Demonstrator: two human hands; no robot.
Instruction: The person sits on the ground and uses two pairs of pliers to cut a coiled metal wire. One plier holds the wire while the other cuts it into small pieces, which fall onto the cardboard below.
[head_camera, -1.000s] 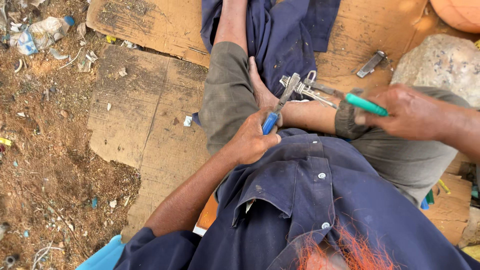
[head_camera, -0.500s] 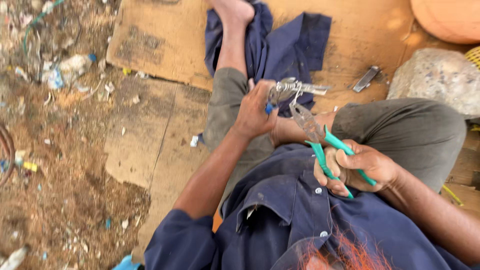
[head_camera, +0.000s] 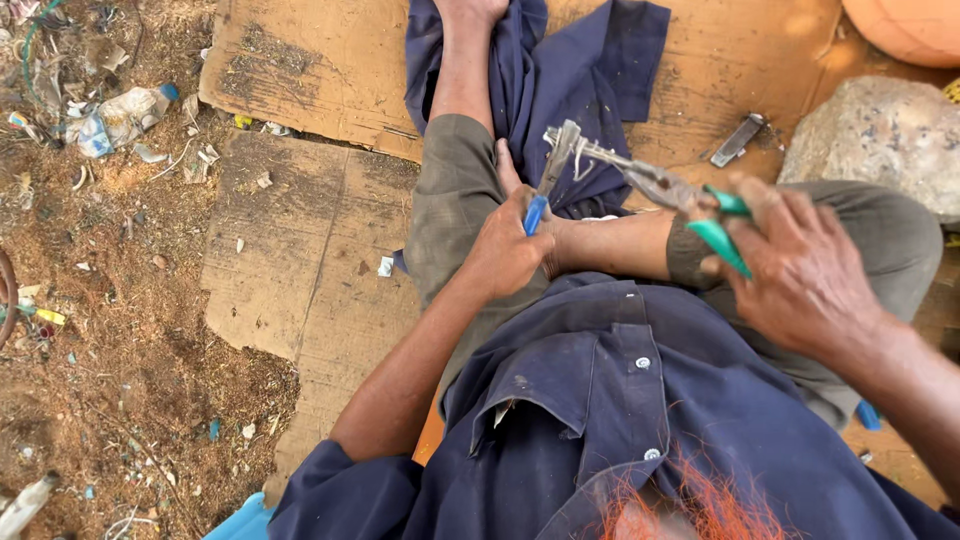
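My left hand (head_camera: 508, 250) is closed on a blue-handled tool (head_camera: 546, 186) whose metal jaws point up over my lap. My right hand (head_camera: 800, 265) grips green-handled pliers (head_camera: 690, 205), their nose reaching left to a small metal piece with wire (head_camera: 583, 152) held between the two tools. I sit on the ground with legs folded, in grey-green trousers and a dark blue shirt. A dark blue cloth (head_camera: 560, 85) lies under my outstretched leg.
Flattened cardboard sheets (head_camera: 300, 210) cover the ground beneath me. A large grey stone (head_camera: 880, 140) sits at the right, with a small metal piece (head_camera: 738, 140) beside it. Littered dirt with a crushed plastic bottle (head_camera: 120, 118) lies to the left. Orange wire strands (head_camera: 700, 505) show at the bottom.
My right hand has lifted the green pliers from my lap up to the metal piece, gripping it at the tip. The left hand stays on the blue-handled tool.
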